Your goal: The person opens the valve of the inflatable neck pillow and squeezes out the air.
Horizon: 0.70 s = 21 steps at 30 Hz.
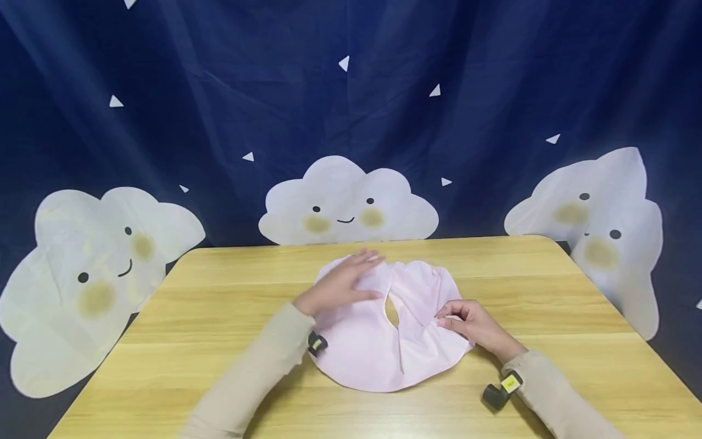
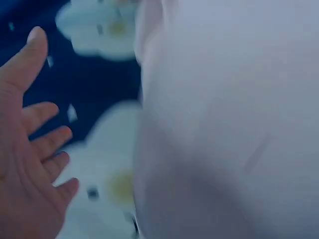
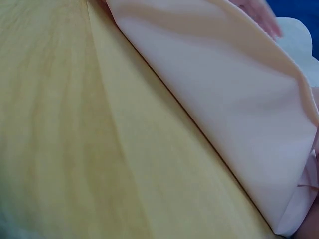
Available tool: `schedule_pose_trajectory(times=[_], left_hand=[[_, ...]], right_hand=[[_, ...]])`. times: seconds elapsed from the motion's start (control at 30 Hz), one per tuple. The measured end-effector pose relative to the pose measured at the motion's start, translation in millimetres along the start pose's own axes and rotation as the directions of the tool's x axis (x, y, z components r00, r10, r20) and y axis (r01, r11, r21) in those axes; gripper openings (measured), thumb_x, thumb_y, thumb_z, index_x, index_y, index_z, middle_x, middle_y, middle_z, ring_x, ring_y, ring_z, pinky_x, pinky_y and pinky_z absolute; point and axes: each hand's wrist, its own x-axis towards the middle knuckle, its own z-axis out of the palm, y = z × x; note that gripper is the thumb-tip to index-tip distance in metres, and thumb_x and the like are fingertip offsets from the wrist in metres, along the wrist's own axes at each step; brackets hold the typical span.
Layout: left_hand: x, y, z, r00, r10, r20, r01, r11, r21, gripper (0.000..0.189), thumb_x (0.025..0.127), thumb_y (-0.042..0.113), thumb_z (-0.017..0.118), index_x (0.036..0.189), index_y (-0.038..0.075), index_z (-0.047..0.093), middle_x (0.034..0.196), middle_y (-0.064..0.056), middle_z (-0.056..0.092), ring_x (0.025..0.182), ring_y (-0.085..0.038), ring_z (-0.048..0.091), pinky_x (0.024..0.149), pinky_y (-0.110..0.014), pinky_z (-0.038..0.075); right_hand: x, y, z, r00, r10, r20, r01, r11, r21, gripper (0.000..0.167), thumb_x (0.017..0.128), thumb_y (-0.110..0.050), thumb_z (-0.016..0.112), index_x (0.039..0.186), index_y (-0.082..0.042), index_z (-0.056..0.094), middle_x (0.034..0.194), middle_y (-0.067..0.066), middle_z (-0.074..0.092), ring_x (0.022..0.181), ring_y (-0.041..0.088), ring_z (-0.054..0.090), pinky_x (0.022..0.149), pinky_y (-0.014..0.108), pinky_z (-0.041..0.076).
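A pale pink rounded cloth point(image 1: 359, 350) with a slit-like opening near its middle lies on the table, creased on its right half. My left hand point(image 1: 347, 283) is over the cloth's upper left part, fingers extended and spread from the thumb. In the left wrist view that hand point(image 2: 25, 149) is beside the cloth point(image 2: 224, 89), holding nothing. My right hand point(image 1: 473, 322) pinches a fold on the right side between thumb and fingers. The right wrist view shows the cloth's edge point(image 3: 214, 94) raised in a fold; most of the right hand is hidden there.
The wooden table point(image 1: 192, 341) has light grain and rounded far corners. Behind it hangs a dark blue curtain point(image 1: 384, 116) with white triangles and smiling clouds point(image 1: 345, 207). Small black devices point(image 1: 317, 344) are strapped at both wrists, over beige sleeves point(image 1: 258, 366).
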Motion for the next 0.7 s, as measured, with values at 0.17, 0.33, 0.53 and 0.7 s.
schedule_pose_trajectory(times=[0.17,0.33,0.53,0.7], left_hand=[[-2.3,-37.3,-6.8,0.993,-0.071,-0.095,0.071,0.997,-0.006,0.069,0.089,0.039,0.062,0.145,0.007,0.037,0.152,-0.008,0.031,0.143,-0.028,0.016,0.116,-0.044,0.012],[-1.0,-55.2,8.4,0.993,-0.099,-0.062,0.095,0.993,-0.076,0.072,0.089,0.04,0.061,0.146,0.007,0.033,0.152,-0.01,0.029,0.144,-0.03,0.01,0.115,-0.047,0.007],[-0.7,-62.1,24.2,0.995,-0.098,0.013,0.099,0.994,-0.055,0.075,0.089,0.047,0.06,0.149,0.014,0.029,0.154,-0.008,0.026,0.145,-0.026,0.005,0.116,-0.044,0.002],[-1.3,-62.2,26.7,0.994,-0.083,0.076,0.087,0.994,-0.06,0.075,0.088,0.048,0.061,0.148,0.016,0.031,0.153,-0.001,0.028,0.145,-0.026,0.005,0.116,-0.045,0.0]], right_hand=[[0.9,-1,-1,0.999,-0.042,0.012,0.042,0.999,0.01,0.004,0.086,0.004,0.061,0.085,0.007,0.064,0.083,-0.007,0.066,0.078,0.001,0.058,0.066,0.016,0.048],[0.9,-2,0,0.999,-0.035,0.007,0.035,0.999,0.011,0.004,0.086,0.004,0.062,0.084,0.006,0.065,0.082,-0.008,0.066,0.077,0.001,0.058,0.065,0.016,0.047],[1.1,0,1,1.0,-0.012,0.006,0.012,1.0,-0.007,0.003,0.086,0.001,0.063,0.085,0.002,0.066,0.082,-0.007,0.066,0.078,0.002,0.058,0.066,0.017,0.048],[1.1,1,0,1.0,-0.01,0.004,0.01,1.0,-0.017,0.004,0.086,0.0,0.063,0.085,0.001,0.067,0.083,-0.008,0.066,0.078,0.002,0.058,0.065,0.017,0.047]])
